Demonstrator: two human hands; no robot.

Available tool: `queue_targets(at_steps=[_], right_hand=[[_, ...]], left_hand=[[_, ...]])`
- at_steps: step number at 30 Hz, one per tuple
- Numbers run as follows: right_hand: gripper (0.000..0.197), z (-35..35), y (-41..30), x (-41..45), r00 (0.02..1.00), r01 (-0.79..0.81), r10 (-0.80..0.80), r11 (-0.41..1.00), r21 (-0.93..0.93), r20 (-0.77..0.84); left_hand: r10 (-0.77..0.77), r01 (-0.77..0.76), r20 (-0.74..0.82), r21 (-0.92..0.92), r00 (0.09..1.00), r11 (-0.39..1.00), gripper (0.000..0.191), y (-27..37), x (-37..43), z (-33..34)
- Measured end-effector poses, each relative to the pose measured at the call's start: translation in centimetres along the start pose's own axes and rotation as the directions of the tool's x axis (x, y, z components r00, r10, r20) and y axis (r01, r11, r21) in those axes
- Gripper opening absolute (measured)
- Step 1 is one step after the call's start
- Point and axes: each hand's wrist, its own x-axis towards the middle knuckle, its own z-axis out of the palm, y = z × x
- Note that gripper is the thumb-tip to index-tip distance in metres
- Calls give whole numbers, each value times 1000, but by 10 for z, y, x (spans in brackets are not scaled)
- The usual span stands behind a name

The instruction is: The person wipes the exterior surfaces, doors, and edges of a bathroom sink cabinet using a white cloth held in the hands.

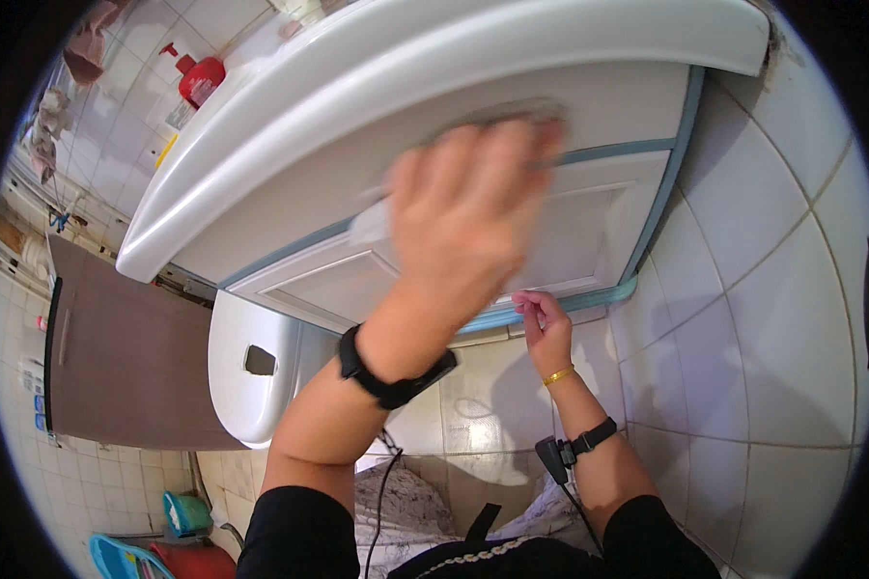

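My left hand (467, 206), blurred by motion, presses what looks like a pale cloth (371, 223) against the cabinet front just under the washbasin. A greyish edge shows beyond its fingertips, and most of the cloth is hidden under the palm. The vanity cabinet (290, 289) has off-white panels with blue-grey trim. Lower down, my right hand (547, 329) holds nothing visible. Its fingers are loosely bent and apart, close to the light-blue base strip (594, 298); contact cannot be made out.
The white washbasin (434, 65) overhangs the cabinet. A red pump bottle (203, 79) stands beyond it. At left are a white toilet cistern (242, 362) and a brown panel (137, 347). Tiled wall (789, 318) rises at right. Blue basin (112, 557) and teal bucket (188, 512) sit lower left.
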Motion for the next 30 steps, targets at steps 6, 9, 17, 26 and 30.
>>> queue_targets(at_steps=[6, 9, 17, 26, 30], right_hand=[[23, 0, -19, -1, 999, 12, -11, 999, -45, 36], [23, 6, -19, -3, 1000, 6, -4, 999, -38, 30], [24, 17, -13, -9, 1000, 21, -21, 1000, 23, 7], [26, 18, -11, -11, 997, 2, 2, 999, -49, 80], [25, 23, 0, -15, 998, -29, 27, 999, 26, 53]], left_hand=[[20, -20, 8, -38, 1000, 999, 45, 0, -12, 1], [-46, 41, 33, 134, 998, 990, 43, -42, -55, -31], [2, 7, 80, -114, 997, 993, 50, 2, -10, -6], [-106, 100, 196, 43, 975, 994, 52, -43, -52, -47], [-57, 71, 215, -56, 975, 996, 54, -17, -29, -26]])
